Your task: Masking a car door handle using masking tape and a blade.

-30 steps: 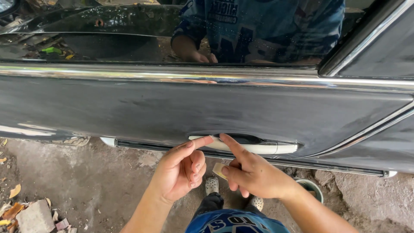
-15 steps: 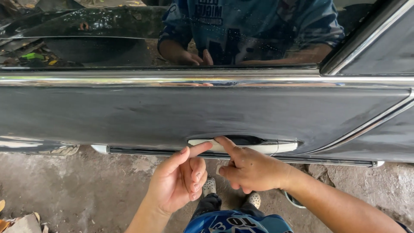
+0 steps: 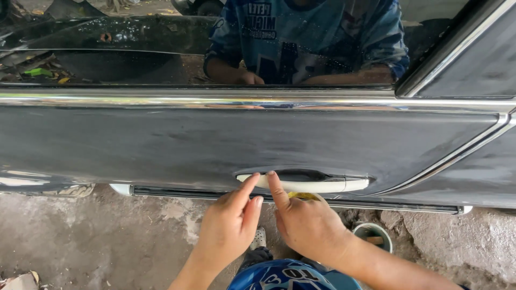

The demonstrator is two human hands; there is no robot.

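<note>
A dark grey metal car door (image 3: 161, 145) fills most of the view, its painted panel dull and smeared. Along its top runs a bright chrome trim strip (image 3: 161, 100), and above that the dark window glass (image 3: 107, 48) mirrors a person in a blue printed shirt. At the right, a second chrome line slants down and away along the edge of the neighbouring body panel. Under the door lies a black sill strip (image 3: 215, 193), and below it rough, stained concrete ground (image 3: 80, 241) with a few dry leaves at the lower left corner.

A cream-white elongated plastic door handle (image 3: 317, 185) sits low on the door, lying level in its dark recess, right of the panel's middle.

The left hand (image 3: 228, 228) reaches up from below, its index finger stretched out so that the tip touches the left end of the handle; the other fingers curl loosely inward, and its grip holds nothing. The right hand (image 3: 309, 225) is just beside it, index finger also extended and touching the handle's left end, close against the left fingertip. A small yellow piece (image 3: 303, 196) shows just above the knuckles of the right hand; whether the curled fingers grip it cannot be told.

Near the right wrist, on the ground, stands a small round green container (image 3: 372, 233). Blue printed fabric (image 3: 279, 276) shows at the bottom edge.
</note>
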